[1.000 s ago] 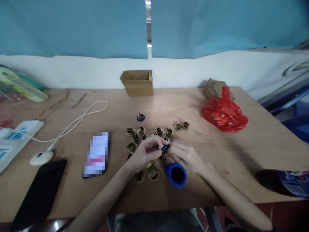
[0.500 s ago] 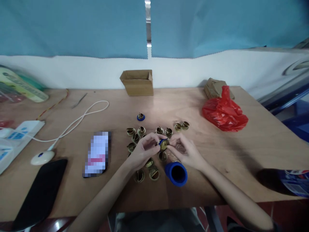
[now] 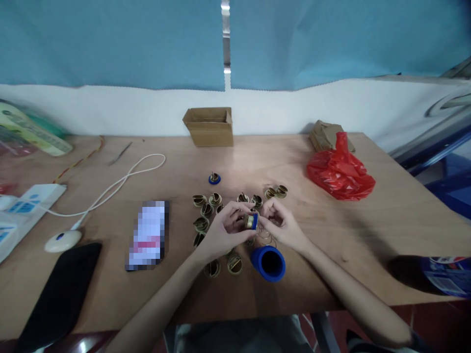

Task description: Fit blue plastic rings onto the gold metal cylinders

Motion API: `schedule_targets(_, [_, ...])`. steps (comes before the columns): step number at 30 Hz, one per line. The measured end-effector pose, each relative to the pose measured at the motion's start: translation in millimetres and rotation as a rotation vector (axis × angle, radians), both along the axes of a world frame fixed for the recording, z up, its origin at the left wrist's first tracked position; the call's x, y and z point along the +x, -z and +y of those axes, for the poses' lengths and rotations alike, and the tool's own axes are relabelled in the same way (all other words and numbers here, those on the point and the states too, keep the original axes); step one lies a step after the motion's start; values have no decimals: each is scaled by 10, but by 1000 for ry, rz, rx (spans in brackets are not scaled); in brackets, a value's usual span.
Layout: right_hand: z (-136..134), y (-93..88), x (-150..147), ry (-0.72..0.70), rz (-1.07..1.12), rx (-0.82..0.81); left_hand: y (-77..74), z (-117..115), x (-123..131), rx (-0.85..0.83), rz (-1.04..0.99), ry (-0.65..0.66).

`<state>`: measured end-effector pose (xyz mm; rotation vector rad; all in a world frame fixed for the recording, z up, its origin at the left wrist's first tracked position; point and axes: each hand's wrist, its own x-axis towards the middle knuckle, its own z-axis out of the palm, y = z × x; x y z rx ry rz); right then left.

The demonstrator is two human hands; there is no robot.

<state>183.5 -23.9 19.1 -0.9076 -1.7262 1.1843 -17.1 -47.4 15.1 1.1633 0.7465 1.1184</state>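
My left hand [image 3: 224, 230] pinches a small brass disc with a blue ring [image 3: 252, 221] above the wooden table [image 3: 368, 230]. My right hand [image 3: 281, 224] meets it from the right, fingers curled and fingertips at the same piece. Several brass discs [image 3: 206, 210] lie scattered around and under both hands. A blue cup [image 3: 270, 263] lies on its side just in front of my right hand, its mouth facing me. One assembled blue-and-brass piece [image 3: 214, 178] sits apart, farther back.
A small open cardboard box [image 3: 210, 125] stands at the back. A red plastic bag [image 3: 340, 169] lies at the right, a phone [image 3: 147, 234], a black pad [image 3: 55, 291], a white puck with cable [image 3: 62, 240] and a power strip [image 3: 22, 211] at the left.
Both hands have lifted slightly and drawn together; the brass and blue piece between the fingertips has been turned on edge. The blue cup and the loose discs stayed put.
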Motion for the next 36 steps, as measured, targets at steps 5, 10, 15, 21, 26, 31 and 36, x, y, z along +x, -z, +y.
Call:
schedule_targets(5, [15,-12,15,-79,99,-135,80,25,3,198,218,-148])
schedule_targets(10, [-10,-14,18,-142,63,-177,133,-2,-15,459,562,-241])
schedule_targets(15, [-11,-5,6,-153,20,-132,173,-26,-22,525,638,-214])
schedule_targets(21, [2,21,-8,-134,-99,25,143,-31,-46,557,727,-218])
schedule_targets(26, [-1,47,-8,-101,-142,122,118,-29,-49,545,725,-169])
schedule_targets(31, [-4,-4,14,-37,-125,155,25,-57,14,479,670,-131])
schedule_targets(36, [7,-76,15,-53,-134,242,-58,-58,47,381,625,-55])
